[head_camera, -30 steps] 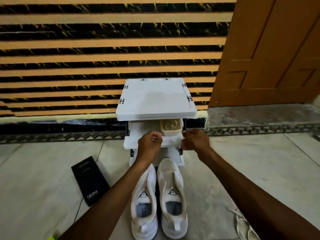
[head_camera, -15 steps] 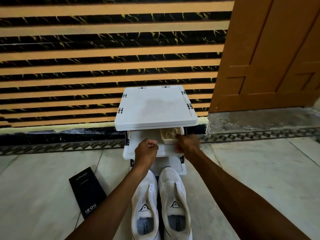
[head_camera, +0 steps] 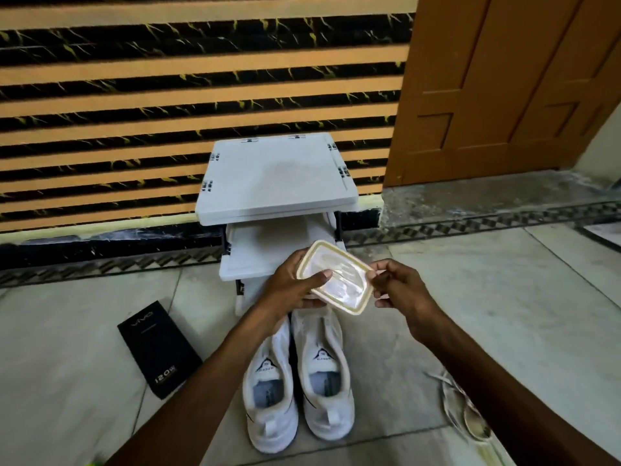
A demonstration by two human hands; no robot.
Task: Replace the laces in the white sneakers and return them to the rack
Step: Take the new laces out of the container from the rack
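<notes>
So the little plastic tub [head_camera: 336, 277] is off the rack [head_camera: 275, 176] now. Half a second back it was sitting at the right end of the rack's middle shelf [head_camera: 255, 257], with our hands right at that shelf's front edge. Now we've got it up in the air just in front of the rack, tilted, lid on.

Our left hand [head_camera: 295, 287] grips the tub's left end, thumb lying across the clear lid and fingers tucked underneath. Our right hand [head_camera: 400, 290] pinches the lid's right corner between thumb and forefinger, the other fingers curled. There's something pale inside, but we can't make out what through the lid.

The white sneakers [head_camera: 327, 375] sit side by side on the floor in front of the rack, toes toward it, no laces in them that we can see. A black box [head_camera: 158, 351] lies flat on the floor out front and left of the rack, and a loose tangle of pale laces [head_camera: 463, 408] lies out front and right of it.
</notes>
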